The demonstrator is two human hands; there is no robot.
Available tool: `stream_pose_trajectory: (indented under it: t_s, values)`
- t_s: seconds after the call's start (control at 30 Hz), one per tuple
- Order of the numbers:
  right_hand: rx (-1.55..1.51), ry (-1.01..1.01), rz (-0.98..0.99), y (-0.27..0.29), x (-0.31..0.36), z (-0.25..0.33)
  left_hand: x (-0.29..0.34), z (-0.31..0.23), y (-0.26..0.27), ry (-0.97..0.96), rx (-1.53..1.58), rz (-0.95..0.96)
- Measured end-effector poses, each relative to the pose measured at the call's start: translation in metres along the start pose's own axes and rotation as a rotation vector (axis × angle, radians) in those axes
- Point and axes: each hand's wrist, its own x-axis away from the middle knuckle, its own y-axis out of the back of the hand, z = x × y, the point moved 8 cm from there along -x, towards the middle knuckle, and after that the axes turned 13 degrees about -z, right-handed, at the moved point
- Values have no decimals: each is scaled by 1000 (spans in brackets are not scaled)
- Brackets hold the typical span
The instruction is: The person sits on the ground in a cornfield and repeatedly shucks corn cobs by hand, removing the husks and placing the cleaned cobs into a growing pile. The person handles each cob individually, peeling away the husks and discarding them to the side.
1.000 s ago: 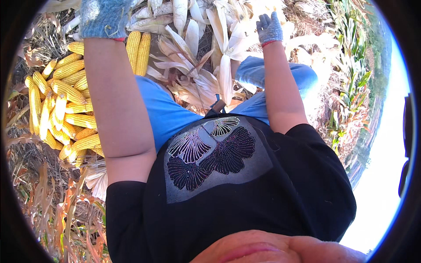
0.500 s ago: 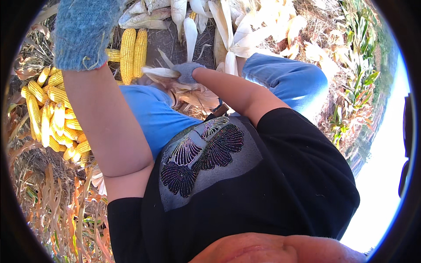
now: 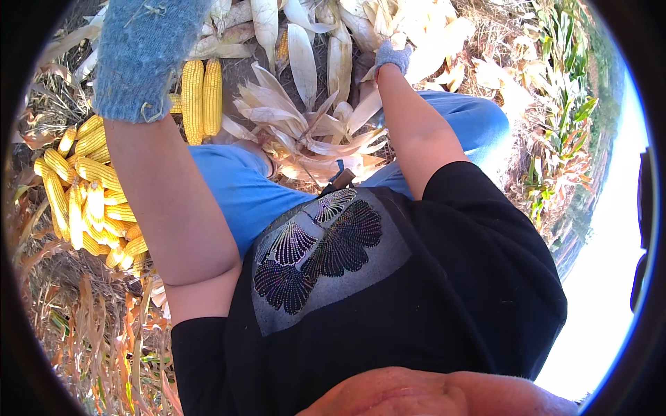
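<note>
My left hand (image 3: 149,59), in a fuzzy blue-grey knit glove, reaches up past the upper left edge, so its fingers are cut off. Just right of that glove lie two husked yellow corn cobs (image 3: 202,100), side by side. My right hand (image 3: 393,57), in a grey glove, is stretched out to the far husks (image 3: 430,48) beyond my right knee. It touches or overlaps the pale husks there; its small, overlit fingers do not show whether they grip anything. Between my legs lies a bunch of loose dry husks (image 3: 277,114).
A heap of bare yellow cobs (image 3: 94,201) lies left of my left forearm. Unhusked ears (image 3: 263,28) lie along the far side, one with yellow kernels (image 3: 282,48) showing. My jeans-clad legs (image 3: 461,118) flank the husks. Dry stalks (image 3: 111,340) cover the lower left; green plants (image 3: 572,83) stand right.
My right hand has moved from the husks between my legs away to the far right, leaving those husks lying there. My left arm has shifted slightly right.
</note>
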Motion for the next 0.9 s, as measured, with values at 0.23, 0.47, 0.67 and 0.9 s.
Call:
stream_pose_trajectory:
  t_s: [0.23, 0.47, 0.67, 0.9]
  values:
    - [462, 392, 501, -41, 58, 7, 3, -9, -11, 7, -193, -22]
    - [660, 79, 545, -57, 100, -16, 7, 13, -14, 39, -107, 10]
    - [288, -93, 851, -84, 110, -56, 5, 5, -11, 120, -61, 82]
    - [-903, -756, 1113, -31, 168, 66, -12, 29, 32, 60, 134, -39]
